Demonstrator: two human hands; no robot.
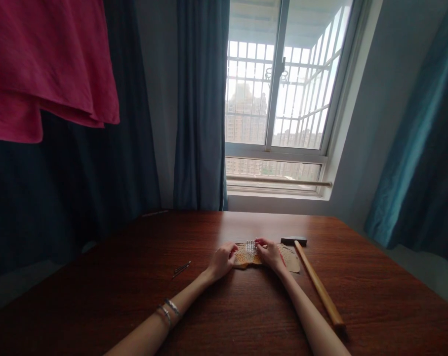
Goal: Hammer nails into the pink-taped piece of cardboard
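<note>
A flat tan piece (242, 256) covered in small dark holes or spots lies on the table, with an uneven front edge; its material is unclear. Several thin metal nails (250, 245) stand upright on it. My left hand (223, 260) is closed at its left edge, fingers curled against it. My right hand (269, 254) is closed in a pinch at the rightmost upright nail. Under and beside the right hand, a brown cardboard-like sheet (293, 262) shows, with a dark row of marks and a bit of red near the wrist.
A hammer (318, 284) with a wooden handle and dark head lies to the right. A few loose nails (182, 268) lie to the left on the brown wooden table (135, 296). Behind are a window (275, 99) and blue curtains (200, 109); pink cloth (53, 64) hangs upper left.
</note>
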